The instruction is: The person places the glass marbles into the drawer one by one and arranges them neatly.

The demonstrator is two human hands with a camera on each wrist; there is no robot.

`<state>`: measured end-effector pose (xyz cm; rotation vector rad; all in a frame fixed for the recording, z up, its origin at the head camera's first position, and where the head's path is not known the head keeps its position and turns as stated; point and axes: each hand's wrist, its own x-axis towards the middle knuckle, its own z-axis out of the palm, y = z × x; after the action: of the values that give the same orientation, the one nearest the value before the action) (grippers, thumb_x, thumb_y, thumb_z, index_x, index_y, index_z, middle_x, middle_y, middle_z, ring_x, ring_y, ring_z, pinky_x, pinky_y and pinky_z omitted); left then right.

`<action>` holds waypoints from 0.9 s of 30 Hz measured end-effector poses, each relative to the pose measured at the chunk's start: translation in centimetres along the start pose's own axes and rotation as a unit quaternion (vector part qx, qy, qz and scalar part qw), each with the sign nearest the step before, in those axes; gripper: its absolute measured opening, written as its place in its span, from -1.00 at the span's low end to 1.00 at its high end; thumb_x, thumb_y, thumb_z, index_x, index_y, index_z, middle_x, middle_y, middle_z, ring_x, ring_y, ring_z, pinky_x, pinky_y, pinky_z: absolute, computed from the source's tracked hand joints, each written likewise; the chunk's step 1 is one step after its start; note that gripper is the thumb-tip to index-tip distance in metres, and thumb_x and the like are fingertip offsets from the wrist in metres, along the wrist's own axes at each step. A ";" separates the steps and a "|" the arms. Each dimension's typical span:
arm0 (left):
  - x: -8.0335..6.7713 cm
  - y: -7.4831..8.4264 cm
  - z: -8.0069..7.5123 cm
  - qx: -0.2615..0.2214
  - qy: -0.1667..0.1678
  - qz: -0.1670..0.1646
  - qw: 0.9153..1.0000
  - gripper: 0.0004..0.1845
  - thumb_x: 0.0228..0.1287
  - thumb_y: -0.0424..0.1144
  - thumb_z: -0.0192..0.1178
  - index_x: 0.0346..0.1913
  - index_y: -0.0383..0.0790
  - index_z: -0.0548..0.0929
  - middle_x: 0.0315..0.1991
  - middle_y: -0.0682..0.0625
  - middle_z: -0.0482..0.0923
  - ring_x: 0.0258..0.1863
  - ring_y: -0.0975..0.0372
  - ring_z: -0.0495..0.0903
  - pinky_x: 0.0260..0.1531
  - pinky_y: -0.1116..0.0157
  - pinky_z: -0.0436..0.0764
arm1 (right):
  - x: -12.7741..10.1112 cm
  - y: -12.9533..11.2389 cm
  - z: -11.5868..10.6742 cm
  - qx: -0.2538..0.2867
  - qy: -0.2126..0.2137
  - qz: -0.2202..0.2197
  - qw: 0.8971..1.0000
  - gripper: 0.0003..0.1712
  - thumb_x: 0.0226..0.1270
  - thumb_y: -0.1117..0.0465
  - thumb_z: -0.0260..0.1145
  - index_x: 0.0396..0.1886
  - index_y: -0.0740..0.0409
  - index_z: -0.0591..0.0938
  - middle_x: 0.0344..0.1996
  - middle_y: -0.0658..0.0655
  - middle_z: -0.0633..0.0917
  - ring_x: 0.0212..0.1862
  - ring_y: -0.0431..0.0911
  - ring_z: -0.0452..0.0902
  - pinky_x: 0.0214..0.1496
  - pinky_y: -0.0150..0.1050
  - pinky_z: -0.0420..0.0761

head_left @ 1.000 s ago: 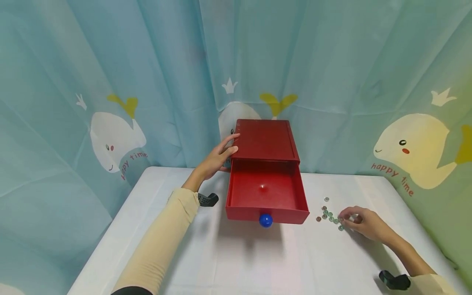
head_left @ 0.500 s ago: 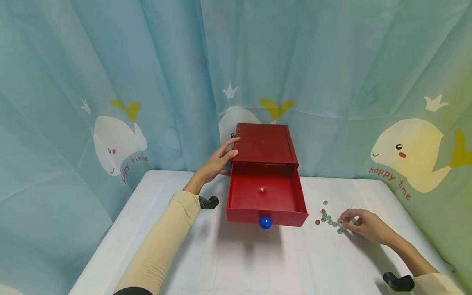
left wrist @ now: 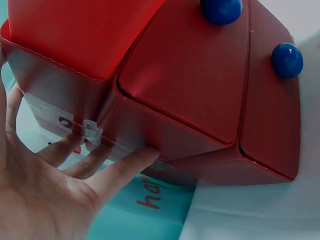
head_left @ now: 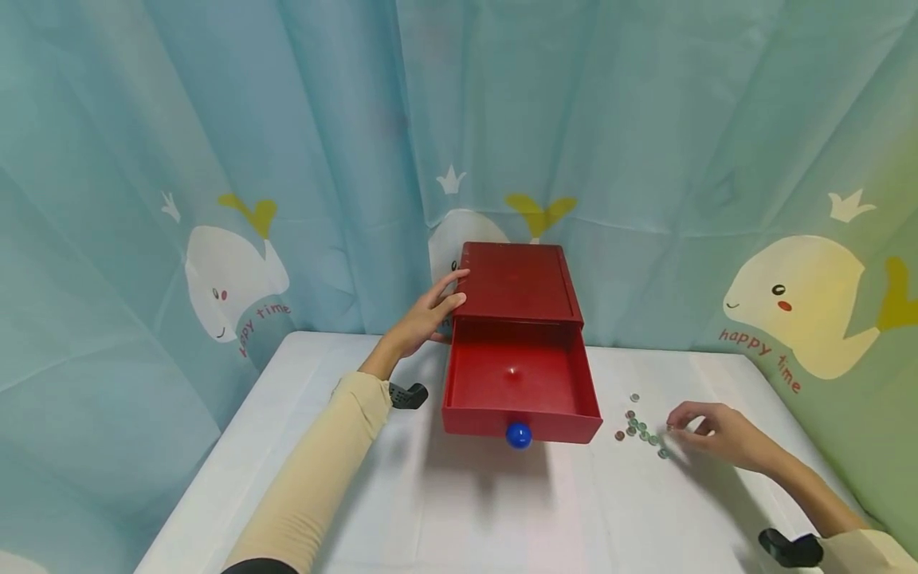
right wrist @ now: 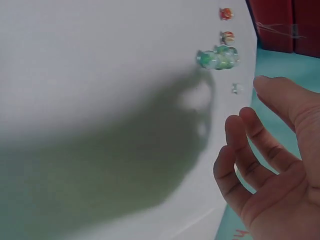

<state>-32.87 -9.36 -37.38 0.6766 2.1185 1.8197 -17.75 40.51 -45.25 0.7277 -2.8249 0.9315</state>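
Note:
A red drawer cabinet [head_left: 518, 279] stands at the back of the table, its top drawer [head_left: 516, 426] pulled out. Two lower drawers with blue knobs are pushed in, as the left wrist view shows. My left hand [left wrist: 50, 185] rests on the cabinet's side with its fingers spread and fairly straight. On the right, my right hand [head_left: 724, 438] pinches a small marble [head_left: 670, 428] between thumb and fingertip, just above the table. Several green, clear and reddish marbles [head_left: 644, 435] lie loosely grouped beside it. The pinched marble is not visible in the right wrist view.
A white cloth covers the table [head_left: 502, 526]. Behind it hangs a blue-green curtain [head_left: 344, 159] with printed whales, close to the cabinet's back. Dark wrist mounts [head_left: 790, 548] sit at both wrists.
My right hand has lifted slightly and shifted right with one marble, away from the group. The left hand has kept its place on the cabinet. The head view has tilted a little upward.

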 end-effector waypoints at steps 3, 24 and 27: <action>0.0 -0.1 0.0 0.000 -0.002 -0.001 1.000 -0.35 0.52 0.02 0.03 0.60 0.34 0.15 0.52 -0.09 0.21 0.43 -0.04 0.32 0.04 -0.20 0.64 | 0.3 -0.4 -0.7 0.003 -0.006 0.002 1.000 -0.85 0.29 0.37 0.44 -0.26 0.04 0.70 -0.34 -0.04 0.73 -0.43 -0.29 0.57 -0.41 -0.33 0.52; -0.2 0.0 0.1 0.002 0.001 0.004 1.000 -0.35 0.51 0.02 0.04 0.59 0.36 0.16 0.50 -0.09 0.24 0.42 -0.05 0.33 0.03 -0.20 0.64 | 3.3 -3.7 -7.1 -0.004 0.025 0.005 1.000 -0.78 0.29 0.36 0.47 -0.22 -0.08 0.72 -0.26 -0.10 0.72 -0.35 -0.25 0.66 -0.40 -0.32 0.58; -0.1 0.0 0.1 0.002 0.002 0.006 1.000 -0.36 0.51 0.03 0.04 0.59 0.36 0.16 0.51 -0.09 0.24 0.42 -0.05 0.34 0.02 -0.20 0.64 | 3.8 -4.4 -8.1 -0.011 0.024 0.008 1.000 -0.79 0.29 0.33 0.48 -0.21 -0.11 0.73 -0.23 -0.10 0.72 -0.33 -0.23 0.66 -0.38 -0.33 0.57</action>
<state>-32.74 -9.38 -37.45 0.6873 2.1256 1.8249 -19.62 40.59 -35.47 0.6727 -2.7991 0.9057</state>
